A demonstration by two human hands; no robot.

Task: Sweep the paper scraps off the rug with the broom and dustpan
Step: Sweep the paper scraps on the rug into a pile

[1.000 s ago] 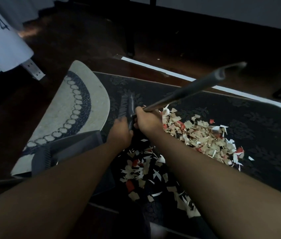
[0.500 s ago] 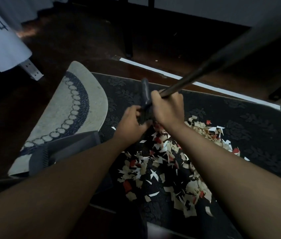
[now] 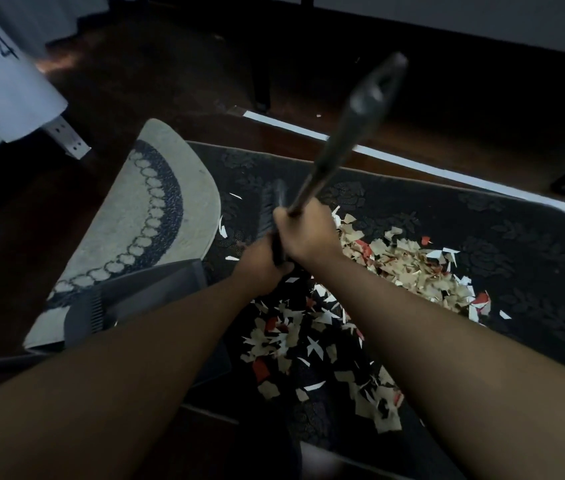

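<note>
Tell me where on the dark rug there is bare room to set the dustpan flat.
Bare dark rug lies beyond the paper scraps, up to the white strip, and at the right edge. A narrow patch sits between the broom and the pale mat. The middle and near side are crowded.

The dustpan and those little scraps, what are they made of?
The dustpan looks like smooth grey plastic: one moulded piece with comb teeth at its edge. The scraps look like thin paper or card, flat with jagged cut edges, in tan, white and red.
</note>
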